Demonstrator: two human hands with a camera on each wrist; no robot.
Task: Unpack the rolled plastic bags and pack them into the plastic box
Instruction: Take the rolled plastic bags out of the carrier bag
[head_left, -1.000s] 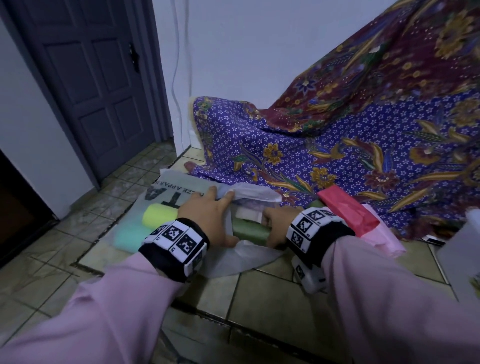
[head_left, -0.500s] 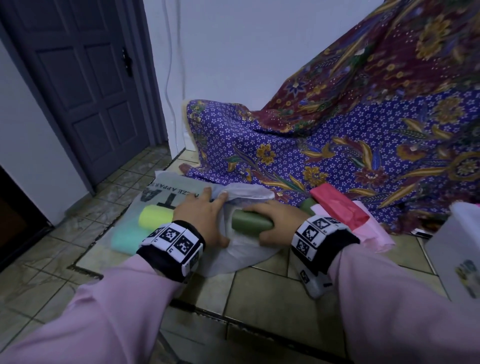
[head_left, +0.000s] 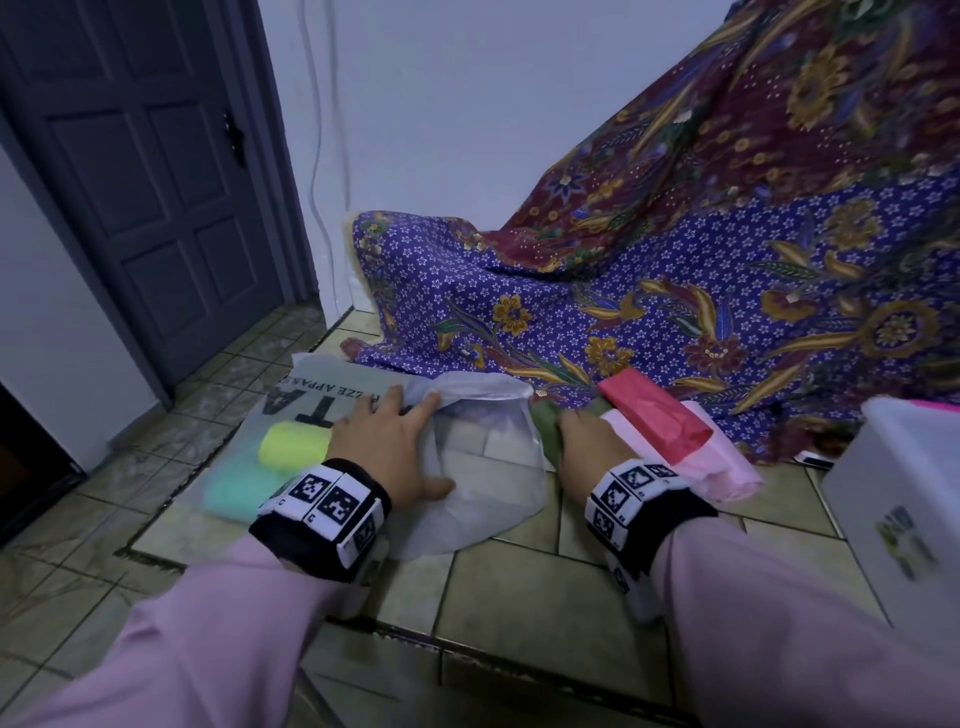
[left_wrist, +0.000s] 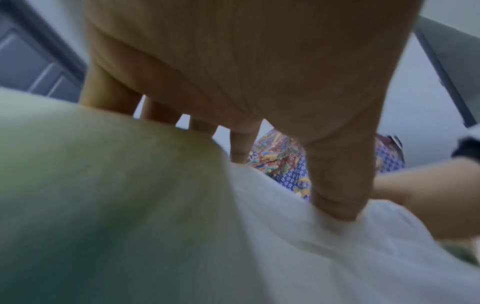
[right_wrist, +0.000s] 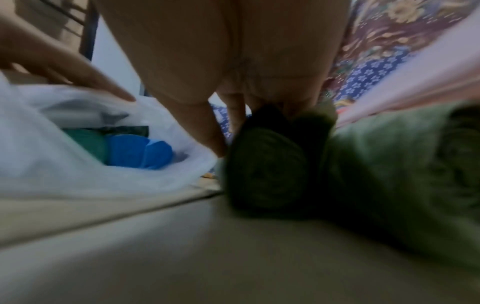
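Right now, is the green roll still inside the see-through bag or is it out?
Out. The right hand grips the dark green roll on the floor tiles beside the clear bag, past its open mouth; the left hand rests spread on the bag.

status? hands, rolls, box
Left hand flat on translucent white bag. Right hand grips dark green roll. White plastic box right; way unobstructed.

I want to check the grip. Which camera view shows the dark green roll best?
The right wrist view: the dark green roll fills the centre under the right hand, its spiral end visible. The head view shows only a green sliver beside that hand. The left wrist view barely shows it.
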